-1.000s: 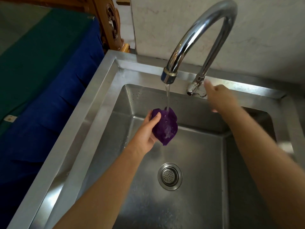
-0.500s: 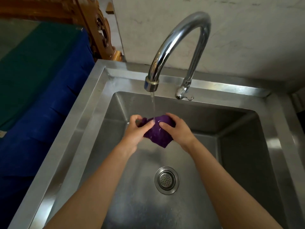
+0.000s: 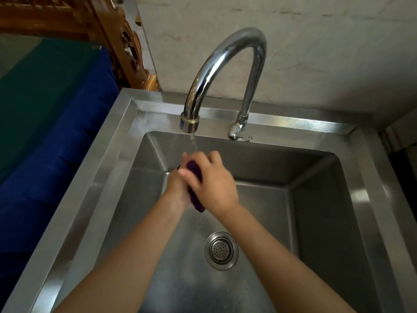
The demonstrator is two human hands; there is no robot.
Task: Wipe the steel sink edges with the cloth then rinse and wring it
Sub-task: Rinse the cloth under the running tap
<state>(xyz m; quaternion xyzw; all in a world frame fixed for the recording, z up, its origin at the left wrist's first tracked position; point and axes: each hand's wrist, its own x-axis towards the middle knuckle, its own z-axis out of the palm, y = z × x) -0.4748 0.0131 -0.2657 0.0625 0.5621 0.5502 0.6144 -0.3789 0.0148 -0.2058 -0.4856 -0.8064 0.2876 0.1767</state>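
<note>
Now both hands press together around the cloth (image 3: 195, 188), right hand (image 3: 213, 184) over left hand (image 3: 178, 188), its length running fingertips to wrists, under the stream (image 3: 193, 144).

both hands (image 3: 198, 184) around purple cloth (image 3: 195, 170) under tap stream (image 3: 193, 144)

No readable text or labels.

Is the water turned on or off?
On. A thin stream of water falls from the tap spout onto both hands, which squeeze the purple cloth between them.
</note>
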